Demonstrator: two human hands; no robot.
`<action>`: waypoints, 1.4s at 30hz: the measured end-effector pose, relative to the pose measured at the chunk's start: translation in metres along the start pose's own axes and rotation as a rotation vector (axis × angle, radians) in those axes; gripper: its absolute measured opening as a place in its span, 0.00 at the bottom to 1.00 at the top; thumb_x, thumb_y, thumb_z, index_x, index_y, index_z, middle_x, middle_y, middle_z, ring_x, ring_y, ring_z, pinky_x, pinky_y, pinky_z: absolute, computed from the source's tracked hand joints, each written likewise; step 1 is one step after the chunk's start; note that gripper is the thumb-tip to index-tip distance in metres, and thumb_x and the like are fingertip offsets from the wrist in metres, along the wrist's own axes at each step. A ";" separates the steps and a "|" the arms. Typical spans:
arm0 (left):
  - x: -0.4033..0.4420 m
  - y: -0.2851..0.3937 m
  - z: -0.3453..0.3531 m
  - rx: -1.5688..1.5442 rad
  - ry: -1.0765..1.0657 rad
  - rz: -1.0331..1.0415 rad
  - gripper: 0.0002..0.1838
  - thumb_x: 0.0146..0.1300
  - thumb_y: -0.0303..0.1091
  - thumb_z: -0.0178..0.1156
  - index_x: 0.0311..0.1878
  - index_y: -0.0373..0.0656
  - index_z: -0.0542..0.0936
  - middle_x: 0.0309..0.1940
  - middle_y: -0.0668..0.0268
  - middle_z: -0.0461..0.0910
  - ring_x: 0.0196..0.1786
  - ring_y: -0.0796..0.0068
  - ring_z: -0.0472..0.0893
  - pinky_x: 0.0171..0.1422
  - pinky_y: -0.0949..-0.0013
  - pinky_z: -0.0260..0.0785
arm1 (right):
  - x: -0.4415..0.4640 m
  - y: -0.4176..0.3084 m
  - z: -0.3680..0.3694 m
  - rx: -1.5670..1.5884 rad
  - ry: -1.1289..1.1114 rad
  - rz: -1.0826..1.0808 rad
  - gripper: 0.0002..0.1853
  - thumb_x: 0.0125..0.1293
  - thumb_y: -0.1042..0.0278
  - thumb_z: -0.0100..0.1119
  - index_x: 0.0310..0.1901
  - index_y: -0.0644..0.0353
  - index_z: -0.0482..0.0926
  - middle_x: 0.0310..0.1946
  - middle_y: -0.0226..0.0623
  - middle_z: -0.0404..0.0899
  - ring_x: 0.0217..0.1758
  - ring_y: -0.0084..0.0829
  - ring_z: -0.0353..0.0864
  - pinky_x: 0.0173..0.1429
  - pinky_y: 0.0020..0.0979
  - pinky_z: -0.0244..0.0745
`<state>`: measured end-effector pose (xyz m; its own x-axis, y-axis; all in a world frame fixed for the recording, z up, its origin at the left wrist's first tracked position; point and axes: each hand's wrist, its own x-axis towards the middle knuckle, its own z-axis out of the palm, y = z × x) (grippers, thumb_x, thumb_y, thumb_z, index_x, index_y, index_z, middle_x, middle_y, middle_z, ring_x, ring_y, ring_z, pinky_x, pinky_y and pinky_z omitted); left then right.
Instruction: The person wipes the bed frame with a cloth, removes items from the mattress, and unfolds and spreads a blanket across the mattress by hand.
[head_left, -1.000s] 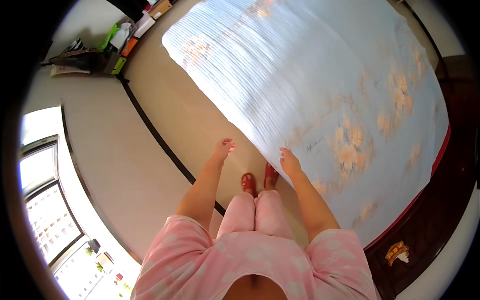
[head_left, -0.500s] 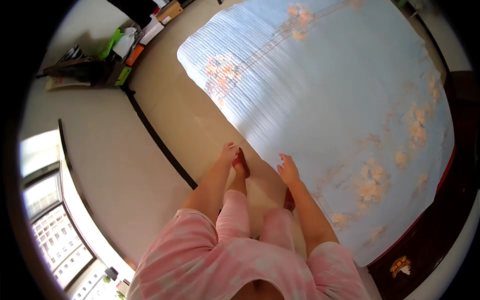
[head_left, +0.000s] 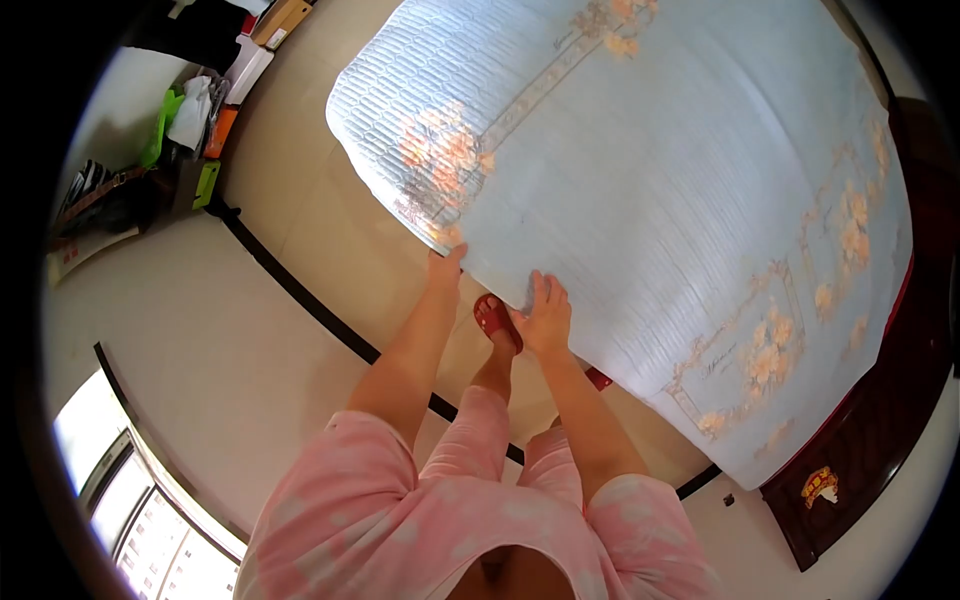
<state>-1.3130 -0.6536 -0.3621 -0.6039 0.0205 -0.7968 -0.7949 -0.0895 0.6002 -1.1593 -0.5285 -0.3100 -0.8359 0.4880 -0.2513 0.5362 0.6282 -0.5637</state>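
Note:
A light blue quilted bed mat (head_left: 620,190) with orange flower prints covers the bed in front of me. My left hand (head_left: 446,266) is at its near edge, closed around the border, with some of its fingers out of sight. Farther right along the same edge, my right hand (head_left: 545,315) lies on the mat, its fingers stretched out and apart and its thumb at the border.
Below the bed edge, my foot in a red slipper (head_left: 497,322) is on the beige tiled floor (head_left: 310,205). A dark wooden headboard (head_left: 850,450) stands at the right. Boxes and bags, with a green bag (head_left: 163,125), line the left wall. A window (head_left: 150,530) is at lower left.
I have stepped forward along the bed. My left hand has come up to the mat's edge and closed on it. The right hand has shifted left and flattened onto the mat.

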 end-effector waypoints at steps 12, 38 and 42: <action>0.036 0.023 -0.055 0.227 -0.152 -0.202 0.15 0.57 0.29 0.55 0.49 0.49 0.71 0.36 0.73 0.74 0.35 0.83 0.71 0.35 0.78 0.63 | 0.008 0.019 0.032 -0.010 -0.290 -0.027 0.18 0.53 0.79 0.46 0.48 0.56 0.67 0.43 0.44 0.69 0.46 0.47 0.70 0.48 0.42 0.70; 0.207 0.305 -0.109 0.099 -0.207 0.247 0.15 0.57 0.23 0.57 0.49 0.37 0.72 0.42 0.63 0.76 0.46 0.73 0.75 0.49 0.69 0.71 | 0.313 -0.270 0.075 0.617 -0.398 0.176 0.25 0.55 0.58 0.61 0.51 0.61 0.68 0.42 0.41 0.73 0.43 0.32 0.74 0.47 0.31 0.70; 0.138 0.344 -0.077 0.615 -0.464 0.158 0.10 0.57 0.25 0.58 0.43 0.39 0.76 0.33 0.70 0.76 0.38 0.81 0.74 0.45 0.77 0.67 | 0.369 -0.321 0.077 0.594 -0.350 0.337 0.35 0.50 0.50 0.64 0.52 0.67 0.64 0.39 0.45 0.75 0.42 0.36 0.75 0.46 0.32 0.70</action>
<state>-1.6652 -0.7581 -0.2705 -0.5678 0.4793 -0.6692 -0.5058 0.4382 0.7430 -1.6486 -0.5972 -0.2827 -0.6797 0.3126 -0.6636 0.6987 0.0003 -0.7155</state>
